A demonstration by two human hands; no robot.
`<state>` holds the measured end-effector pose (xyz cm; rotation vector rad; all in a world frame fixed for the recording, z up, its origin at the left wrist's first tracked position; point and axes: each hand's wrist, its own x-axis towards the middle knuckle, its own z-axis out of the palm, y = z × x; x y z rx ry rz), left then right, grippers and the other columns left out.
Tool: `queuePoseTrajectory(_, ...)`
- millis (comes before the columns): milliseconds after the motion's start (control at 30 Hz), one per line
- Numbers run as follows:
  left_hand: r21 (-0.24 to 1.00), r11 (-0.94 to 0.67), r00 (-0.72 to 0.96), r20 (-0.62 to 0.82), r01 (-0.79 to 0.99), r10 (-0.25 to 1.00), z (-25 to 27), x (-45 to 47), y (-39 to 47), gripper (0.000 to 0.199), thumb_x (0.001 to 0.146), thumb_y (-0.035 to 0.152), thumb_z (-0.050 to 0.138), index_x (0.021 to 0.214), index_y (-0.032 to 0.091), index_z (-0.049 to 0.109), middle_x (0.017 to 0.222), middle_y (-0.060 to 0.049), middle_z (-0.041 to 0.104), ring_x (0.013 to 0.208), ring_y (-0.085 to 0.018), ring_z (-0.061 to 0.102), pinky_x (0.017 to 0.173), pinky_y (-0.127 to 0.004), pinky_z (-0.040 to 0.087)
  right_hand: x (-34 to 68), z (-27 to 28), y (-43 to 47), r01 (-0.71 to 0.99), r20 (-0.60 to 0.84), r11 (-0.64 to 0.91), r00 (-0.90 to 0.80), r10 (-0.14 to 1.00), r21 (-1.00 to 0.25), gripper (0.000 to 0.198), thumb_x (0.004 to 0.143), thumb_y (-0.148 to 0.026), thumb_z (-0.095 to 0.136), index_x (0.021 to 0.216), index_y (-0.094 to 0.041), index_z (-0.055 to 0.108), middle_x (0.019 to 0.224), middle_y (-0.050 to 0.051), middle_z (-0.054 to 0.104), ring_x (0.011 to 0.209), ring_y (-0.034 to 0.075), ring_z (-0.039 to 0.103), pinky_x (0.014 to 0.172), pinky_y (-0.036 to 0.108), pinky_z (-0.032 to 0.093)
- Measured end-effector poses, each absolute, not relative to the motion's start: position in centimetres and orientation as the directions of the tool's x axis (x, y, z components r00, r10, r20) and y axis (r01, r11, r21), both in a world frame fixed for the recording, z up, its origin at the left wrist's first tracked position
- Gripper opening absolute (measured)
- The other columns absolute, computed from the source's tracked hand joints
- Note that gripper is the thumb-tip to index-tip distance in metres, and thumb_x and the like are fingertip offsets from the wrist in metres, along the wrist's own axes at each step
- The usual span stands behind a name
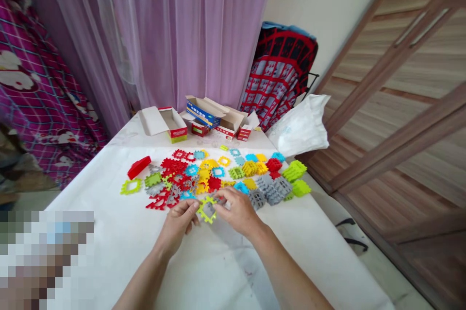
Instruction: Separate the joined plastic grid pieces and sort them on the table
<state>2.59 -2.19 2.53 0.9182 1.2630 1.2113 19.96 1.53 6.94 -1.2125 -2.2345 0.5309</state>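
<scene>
Between both hands is a lime-green square building piece (202,213) with a notched edge and an open middle, held tilted just above the white table cover. My left hand (180,216) pinches its left side between thumb and fingers. On its right side, my right hand (235,207) grips with thumb and forefinger. Something grey shows behind the frame's opening; I cannot tell whether it is a second piece or shadow. Just beyond the hands spreads a pile of notched plastic pieces (174,168) in red, yellow, blue, grey and green.
Stacked grey pieces (278,190) and stacked green pieces (294,170) stand at the right. A red piece (139,168) and a lime frame (131,186) lie at the left. Several opened cardboard boxes (177,130) line the back, with a white bag (300,128) at the table's right edge.
</scene>
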Motion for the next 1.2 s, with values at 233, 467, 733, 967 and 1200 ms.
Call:
queuePoseTrajectory(233, 0.96, 0.192, -0.166, -0.228, -0.205, 0.959, 1.9, 3.9, -1.9, 0.059, 0.055, 0.069, 0.071, 0.08, 0.016, 0.063, 0.046, 0.006, 0.053, 0.034, -0.005, 0.034, 0.035, -0.017, 0.022, 19.9, 5.9, 0.7, 0.589, 0.306, 0.453, -0.338, 0.89, -0.669, 0.041, 0.076, -0.027, 0.068, 0.116, -0.023, 0.06, 0.114, 0.006, 0.065, 0.105, 0.02, 0.06, 0.092, 0.032, 0.047)
queuePoseTrajectory(467, 0.953, 0.214, -0.187, -0.255, -0.214, 0.949, 2.0, 2.5, -1.8, 0.063, 0.053, 0.072, 0.072, 0.082, 0.016, 0.063, 0.048, 0.006, 0.053, 0.036, -0.006, 0.036, 0.035, -0.017, 0.025, 19.8, 5.6, -0.4, 0.62, 0.31, 0.523, -0.425, 0.85, -0.584, 0.047, 0.075, -0.031, 0.07, 0.121, -0.025, 0.06, 0.118, 0.005, 0.065, 0.11, 0.02, 0.059, 0.096, 0.033, 0.047)
queuePoseTrajectory(733, 0.95, 0.224, -0.114, -0.253, -0.22, 0.961, 1.9, 2.2, -2.2, 0.07, 0.063, 0.073, 0.064, 0.109, 0.02, 0.063, 0.083, -0.004, 0.066, 0.056, -0.013, 0.056, 0.035, -0.019, 0.032, 33.1, 11.0, 4.7, 0.772, 0.58, 0.278, 0.141, 0.802, -0.571, 0.047, 0.08, -0.038, 0.061, 0.123, -0.02, 0.057, 0.114, 0.01, 0.069, 0.095, 0.021, 0.066, 0.08, 0.033, 0.053)
queuePoseTrajectory(967, 0.94, 0.234, -0.15, -0.276, -0.25, 0.949, 1.6, 2.1, -1.7, 0.072, 0.055, 0.073, 0.07, 0.103, 0.019, 0.065, 0.072, -0.001, 0.064, 0.051, -0.013, 0.053, 0.035, -0.02, 0.033, 45.2, 10.0, 11.3, 0.887, 0.382, -0.272, 0.414, 0.826, -0.373, 0.054, 0.081, -0.042, 0.061, 0.13, -0.021, 0.052, 0.117, 0.007, 0.069, 0.105, 0.027, 0.064, 0.087, 0.038, 0.048)
queuePoseTrajectory(1200, 0.939, 0.244, -0.179, -0.29, -0.243, 0.94, 1.4, 1.9, -1.8, 0.072, 0.051, 0.071, 0.074, 0.1, 0.018, 0.067, 0.072, -0.002, 0.066, 0.052, -0.015, 0.055, 0.035, -0.023, 0.037, 45.8, 8.0, 11.6, 0.911, 0.338, -0.319, 0.396, 0.854, -0.26, 0.056, 0.084, -0.046, 0.058, 0.133, -0.022, 0.05, 0.12, 0.005, 0.068, 0.107, 0.027, 0.062, 0.087, 0.036, 0.046)
